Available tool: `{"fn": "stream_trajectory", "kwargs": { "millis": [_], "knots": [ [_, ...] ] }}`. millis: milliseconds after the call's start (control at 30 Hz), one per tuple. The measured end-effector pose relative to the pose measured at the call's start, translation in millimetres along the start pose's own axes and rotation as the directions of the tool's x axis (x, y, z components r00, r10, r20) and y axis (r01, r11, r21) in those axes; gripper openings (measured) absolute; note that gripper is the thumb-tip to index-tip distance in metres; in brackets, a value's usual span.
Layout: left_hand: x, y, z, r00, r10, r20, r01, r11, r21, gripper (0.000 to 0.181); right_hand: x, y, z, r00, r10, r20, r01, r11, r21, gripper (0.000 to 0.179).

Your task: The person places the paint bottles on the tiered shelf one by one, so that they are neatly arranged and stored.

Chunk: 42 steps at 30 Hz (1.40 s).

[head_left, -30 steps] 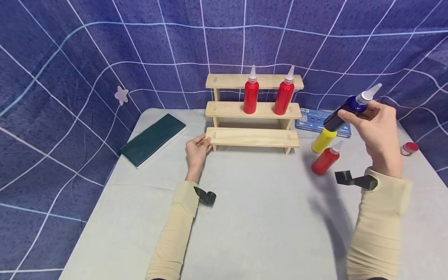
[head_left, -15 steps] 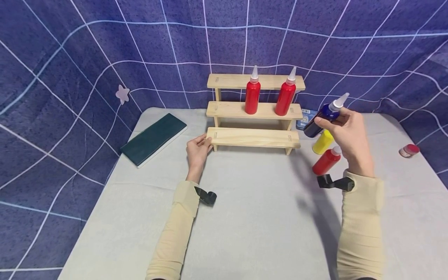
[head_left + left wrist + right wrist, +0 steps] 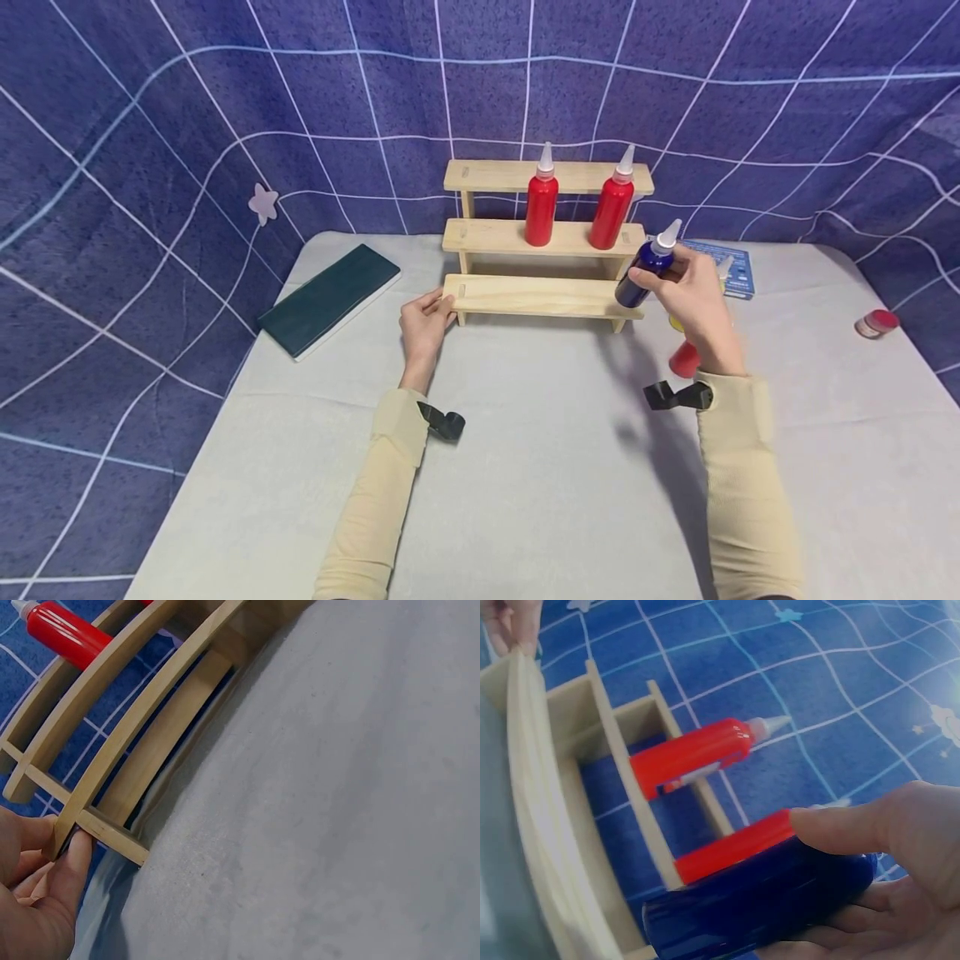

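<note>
A three-step wooden display rack (image 3: pixel 525 293) stands against the backdrop. My left hand (image 3: pixel 424 333) pinches the left end of its lowest step between thumb and fingers, as the left wrist view (image 3: pixel 37 900) also shows. In my right hand (image 3: pixel 701 304) is a dark blue squeeze bottle (image 3: pixel 643 275) with a white pointed cap, gripped near its top and tilted. Its base is at the right end of the lowest step; whether it touches the wood I cannot tell. Two red squeeze bottles (image 3: pixel 542 208) stand upright on the middle step.
Behind my right hand, a red bottle (image 3: pixel 684 360) and a yellow bottle are mostly hidden. A blue flat box (image 3: pixel 738 271) lies at the back right, and a small red-lidded jar (image 3: pixel 876 323) sits farther right. A dark green book (image 3: pixel 330 298) lies at left.
My right hand has carried the blue bottle left and down, from above the yellow bottle to the rack's lowest step. My left hand keeps its place on the rack.
</note>
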<state>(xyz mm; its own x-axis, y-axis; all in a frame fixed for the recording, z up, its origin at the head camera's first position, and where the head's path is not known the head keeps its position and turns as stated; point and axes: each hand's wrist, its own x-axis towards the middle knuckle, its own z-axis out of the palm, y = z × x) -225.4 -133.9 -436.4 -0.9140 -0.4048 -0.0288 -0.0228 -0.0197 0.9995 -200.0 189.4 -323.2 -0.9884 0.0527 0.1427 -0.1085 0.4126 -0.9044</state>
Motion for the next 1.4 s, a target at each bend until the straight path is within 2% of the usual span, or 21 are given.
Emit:
{"fn": "stream_trajectory", "kwargs": {
  "millis": [200, 533, 1100, 1400],
  "knots": [
    [0.7, -0.2, -1.3, 1.000, 0.004, -0.005, -0.004, 1.000, 0.011, 0.032, 6.1, 4, 16, 1.000, 0.011, 0.016, -0.012, 0.999, 0.048, 0.036],
    [1.2, -0.6, -1.6, 1.000, -0.001, -0.005, 0.001, 1.000, 0.005, 0.032, 16.6, 15, 32, 0.999, 0.003, 0.034, -0.005, 0.998, 0.059, 0.032],
    [2.8, -2.7, 0.6, 1.000, 0.000, 0.001, 0.000, 1.000, 0.000, 0.034, 24.6, 21, 34, 0.997, -0.001, 0.072, 0.004, 0.999, -0.047, 0.033],
    [1.8, -2.4, -0.3, 1.000, -0.008, 0.002, 0.008, 1.000, 0.016, 0.033, 21.6, 22, 32, 0.994, -0.006, 0.108, 0.009, 1.000, -0.025, 0.044]
  ]
}}
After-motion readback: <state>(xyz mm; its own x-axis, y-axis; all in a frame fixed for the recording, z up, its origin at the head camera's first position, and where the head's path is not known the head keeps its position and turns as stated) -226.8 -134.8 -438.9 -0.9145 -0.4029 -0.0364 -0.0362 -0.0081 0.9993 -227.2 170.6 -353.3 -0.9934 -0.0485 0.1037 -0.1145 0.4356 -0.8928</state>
